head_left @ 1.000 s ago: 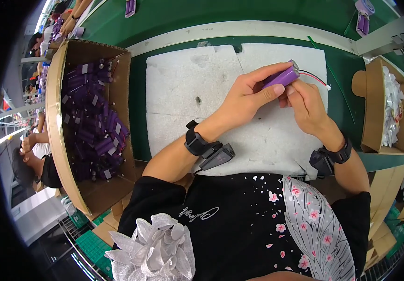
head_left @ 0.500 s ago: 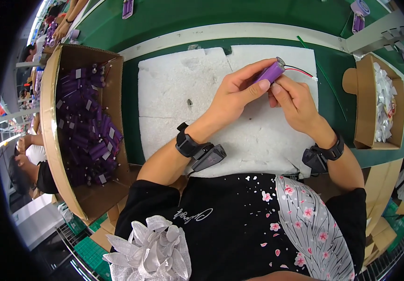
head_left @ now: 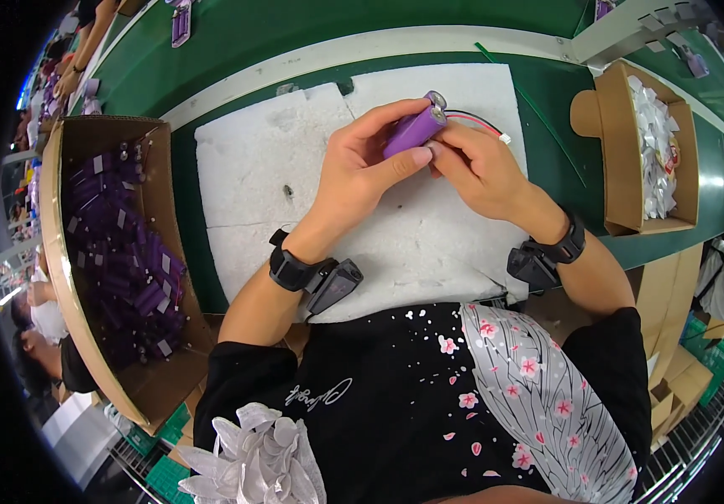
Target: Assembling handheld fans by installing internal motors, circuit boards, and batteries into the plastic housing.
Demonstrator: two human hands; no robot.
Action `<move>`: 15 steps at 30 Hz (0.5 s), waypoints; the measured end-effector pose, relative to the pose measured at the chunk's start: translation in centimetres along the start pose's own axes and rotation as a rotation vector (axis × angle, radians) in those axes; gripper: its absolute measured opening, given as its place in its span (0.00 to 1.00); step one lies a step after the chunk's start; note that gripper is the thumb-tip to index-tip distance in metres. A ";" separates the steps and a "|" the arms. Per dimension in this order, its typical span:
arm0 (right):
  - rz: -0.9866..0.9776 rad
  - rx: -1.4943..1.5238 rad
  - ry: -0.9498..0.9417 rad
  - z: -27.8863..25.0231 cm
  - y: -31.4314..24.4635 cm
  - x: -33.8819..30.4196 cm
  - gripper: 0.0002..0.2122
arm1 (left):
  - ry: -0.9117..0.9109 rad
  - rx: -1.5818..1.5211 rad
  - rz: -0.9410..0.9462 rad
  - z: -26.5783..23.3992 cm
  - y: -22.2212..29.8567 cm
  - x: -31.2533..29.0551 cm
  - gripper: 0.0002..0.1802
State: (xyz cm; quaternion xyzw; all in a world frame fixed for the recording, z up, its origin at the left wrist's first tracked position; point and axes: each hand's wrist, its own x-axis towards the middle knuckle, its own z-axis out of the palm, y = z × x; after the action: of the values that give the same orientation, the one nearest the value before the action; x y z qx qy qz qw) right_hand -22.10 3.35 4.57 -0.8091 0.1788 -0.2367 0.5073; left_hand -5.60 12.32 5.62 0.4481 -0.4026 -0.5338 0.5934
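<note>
A purple battery pack (head_left: 417, 133) of what look like two round cells is held above the white foam board (head_left: 249, 172). My left hand (head_left: 358, 164) is closed round its body, thumb along the near side, with the silvery cell ends facing up and away. At the pack's right side, my right hand (head_left: 488, 172) is pinched with thumb and fingers against it; what lies between those fingertips is hidden. Red and black wires (head_left: 475, 120) run rightward behind the right fingers to a small white connector (head_left: 505, 138).
On the left stands a cardboard box (head_left: 160, 168) heaped with purple battery packs (head_left: 123, 244). A smaller carton (head_left: 626, 164) of white pieces (head_left: 654, 147) is at right. A thin green strip (head_left: 538, 113) lies beside the foam. Another purple pack (head_left: 181, 23) rests beyond the pale rail (head_left: 295, 65).
The whole view has shifted, so the scene sits further left. The pack has turned slightly in my hands, and both its cell ends now show. Both hands keep their hold.
</note>
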 end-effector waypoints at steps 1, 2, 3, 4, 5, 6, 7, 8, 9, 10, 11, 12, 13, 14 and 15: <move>-0.029 -0.040 0.012 0.0 0.0 -0.1 0.07 | -0.004 0.021 -0.020 0.1 0.2 0.0 0.26; -0.028 -0.039 0.010 0.1 0.0 -0.1 0.07 | -0.008 0.043 -0.040 0.1 0.2 -0.1 0.27; -0.021 -0.036 0.015 0.1 0.0 -0.2 0.07 | -0.006 0.043 -0.041 0.1 0.2 -0.1 0.27; -0.013 -0.032 0.020 0.1 -0.1 -0.2 0.07 | -0.004 0.056 -0.039 0.1 0.2 -0.1 0.26; -0.006 -0.029 0.025 0.1 -0.1 -0.2 0.07 | -0.002 0.070 -0.037 0.2 0.2 0.0 0.26; -0.006 -0.028 0.024 0.2 0.0 -0.2 0.07 | -0.001 0.084 -0.036 0.2 0.2 0.0 0.26; -0.019 -0.018 0.052 0.3 0.2 -0.2 0.06 | 0.000 0.084 -0.036 0.2 0.2 0.0 0.26; -0.033 -0.009 0.080 0.4 0.4 -0.1 0.06 | 0.002 0.080 -0.038 0.2 0.2 0.0 0.26; -0.046 0.001 0.109 0.5 0.5 -0.1 0.05 | 0.004 0.077 -0.040 0.2 0.1 0.0 0.25; -0.045 0.001 0.108 0.5 0.4 -0.1 0.05 | 0.005 0.073 -0.042 0.2 0.1 0.0 0.25; -0.037 -0.018 0.096 0.3 0.3 -0.1 0.05 | 0.006 0.072 -0.043 0.2 0.1 0.0 0.25; -0.029 -0.037 0.083 0.1 0.1 -0.1 0.05 | 0.005 0.075 -0.034 0.1 0.1 0.0 0.25; -0.022 -0.056 0.070 0.1 0.0 -0.1 0.05 | 0.004 0.077 -0.025 0.1 0.0 0.0 0.25; -0.021 -0.056 0.068 0.0 -0.1 0.0 0.05 | 0.003 0.080 -0.016 0.1 0.0 0.0 0.25; -0.025 -0.054 0.070 0.0 -0.1 0.0 0.04 | 0.005 0.079 -0.017 0.1 0.0 -0.1 0.25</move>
State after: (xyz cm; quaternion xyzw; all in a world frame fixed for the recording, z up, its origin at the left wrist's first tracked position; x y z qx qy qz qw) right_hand -22.06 3.42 4.67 -0.8159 0.1925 -0.2665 0.4757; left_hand -5.67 12.37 5.63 0.4760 -0.4182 -0.5214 0.5716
